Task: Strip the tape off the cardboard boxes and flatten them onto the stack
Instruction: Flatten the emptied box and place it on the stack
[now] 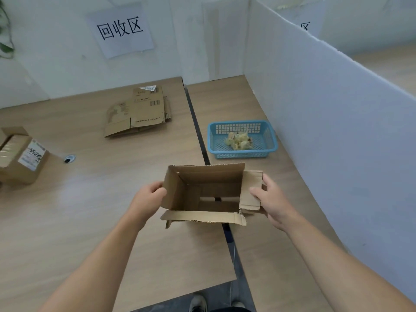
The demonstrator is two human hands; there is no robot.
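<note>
Curling round opposite side flaps, fingers of the left hand and right hand grip an open corrugated cardboard box at frame centre. The flattened stack lies above it in the frame; crumpled tape sits in a blue latticed basket at right.

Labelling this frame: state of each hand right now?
Left hand: holding the open cardboard box by its left wall.
Right hand: holding the same box by its right flap.
</note>
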